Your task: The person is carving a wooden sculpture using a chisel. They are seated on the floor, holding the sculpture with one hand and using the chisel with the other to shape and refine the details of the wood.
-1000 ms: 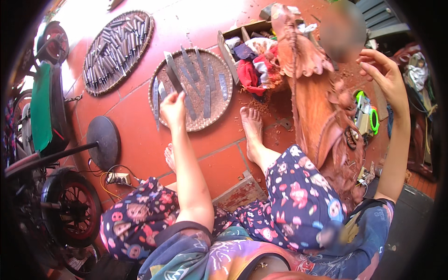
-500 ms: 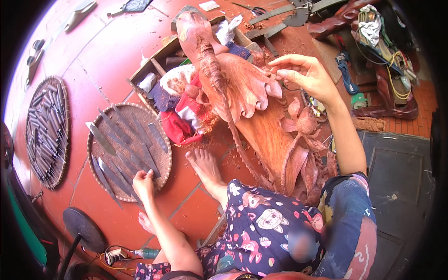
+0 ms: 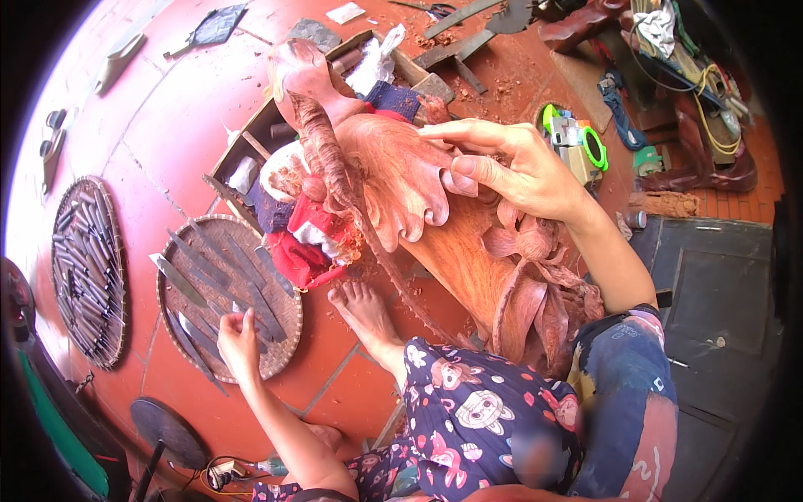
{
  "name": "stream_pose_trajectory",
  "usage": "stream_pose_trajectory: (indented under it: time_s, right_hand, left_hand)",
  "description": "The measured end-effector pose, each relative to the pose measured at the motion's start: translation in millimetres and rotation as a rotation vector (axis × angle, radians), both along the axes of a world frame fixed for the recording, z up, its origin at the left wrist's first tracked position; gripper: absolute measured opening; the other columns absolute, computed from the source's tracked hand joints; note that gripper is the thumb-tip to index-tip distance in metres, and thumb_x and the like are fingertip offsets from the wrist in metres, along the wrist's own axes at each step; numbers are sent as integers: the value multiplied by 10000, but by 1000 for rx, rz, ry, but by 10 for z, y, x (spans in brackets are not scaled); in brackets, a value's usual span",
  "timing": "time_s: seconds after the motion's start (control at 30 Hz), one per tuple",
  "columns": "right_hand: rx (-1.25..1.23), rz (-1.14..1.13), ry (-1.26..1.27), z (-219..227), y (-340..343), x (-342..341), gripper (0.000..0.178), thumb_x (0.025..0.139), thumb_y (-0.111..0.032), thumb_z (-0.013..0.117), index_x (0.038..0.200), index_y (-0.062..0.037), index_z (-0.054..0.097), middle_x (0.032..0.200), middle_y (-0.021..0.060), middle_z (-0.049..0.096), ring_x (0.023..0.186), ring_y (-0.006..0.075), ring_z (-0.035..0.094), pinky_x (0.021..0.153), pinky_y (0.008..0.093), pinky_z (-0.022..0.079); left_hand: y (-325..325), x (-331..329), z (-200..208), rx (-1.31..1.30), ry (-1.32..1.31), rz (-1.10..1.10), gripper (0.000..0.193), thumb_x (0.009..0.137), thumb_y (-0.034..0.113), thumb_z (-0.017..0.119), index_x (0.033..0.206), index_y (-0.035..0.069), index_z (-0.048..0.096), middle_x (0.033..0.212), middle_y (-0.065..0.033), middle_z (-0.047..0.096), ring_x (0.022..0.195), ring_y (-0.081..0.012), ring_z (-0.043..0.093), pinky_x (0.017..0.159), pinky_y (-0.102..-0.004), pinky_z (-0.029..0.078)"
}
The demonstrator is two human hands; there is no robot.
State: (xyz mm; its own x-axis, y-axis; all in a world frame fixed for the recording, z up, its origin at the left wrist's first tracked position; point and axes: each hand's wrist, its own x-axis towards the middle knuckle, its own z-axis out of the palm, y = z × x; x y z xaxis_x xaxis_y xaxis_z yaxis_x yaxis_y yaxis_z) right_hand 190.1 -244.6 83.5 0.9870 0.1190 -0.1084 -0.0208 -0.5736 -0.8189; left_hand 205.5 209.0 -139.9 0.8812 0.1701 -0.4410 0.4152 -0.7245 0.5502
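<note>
1. Red tiled floor (image 3: 167,376): below the fingers.
2. Right hand (image 3: 519,171): fingers parted, nearer the wood carving (image 3: 460,259).
3. Wood carving: beneath these fingertips, long axis running far left to near right.
4. Left hand (image 3: 238,347): fingertips pinched, contents indiscernible; metal blades (image 3: 180,280) just beyond.

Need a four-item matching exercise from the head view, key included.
1. Left hand
2. Right hand
3. Dark cylindrical rods
4. Crumpled white cloth

A. Toward the picture's upper right
B. Heaped in a woven basket
C. Over the wood carving
D. Over the round tray of metal blades

Pairs: 1-D, 2-C, 3-B, 4-A
</note>
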Motion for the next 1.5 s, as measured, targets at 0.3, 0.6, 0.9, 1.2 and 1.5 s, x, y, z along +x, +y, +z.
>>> stream_pose_trajectory:
  time_s: [0.3,0.6,0.9,1.2,1.5]
  right_hand:
    - [32,68,-43,-71,8,42,367,1027,-276,565,1326,-75,636,1374,168,621,1304,287,569,1090,415,431]
    - [-6,34,74,13,33,25,434,1054,-294,479,1371,-17,587,1372,187,609,1304,298,550,1104,403,401]
    - [40,-10,-8,-39,56,35,403,1063,-282,469,1358,-34,587,1238,158,686,1197,249,628,1035,384,458]
    - [105,-50,-49,-69,44,27,358,1060,-224,473,1321,-26,618,1198,147,705,1143,229,651,1003,367,478]
    - [128,-81,27,-86,-6,4,379,1022,-178,492,1349,-14,590,1108,156,722,992,217,680,907,347,507]
  left_hand:
    - [-1539,490,908,-648,-613,-498,389,962,119,605,1345,51,605,1467,-168,512,1395,-309,447,1155,-435,337]
    - [-2014,1418,984,-236,-935,-704,457,1070,333,379,1499,224,493,1637,-15,320,1544,-345,149,1250,-516,114]
    - [-1795,362,925,-1092,-573,-7,503,1096,288,309,1291,-89,580,1289,-238,638,1204,-285,617,1084,-405,421]
    - [-1571,-321,688,-1204,-572,104,378,1059,252,393,748,46,454,658,-48,442,586,-128,406,555,-266,319]
    - [-1440,-1132,7,-809,18,-464,318,974,128,562,681,7,555,636,-97,567,594,-203,562,578,-359,438]
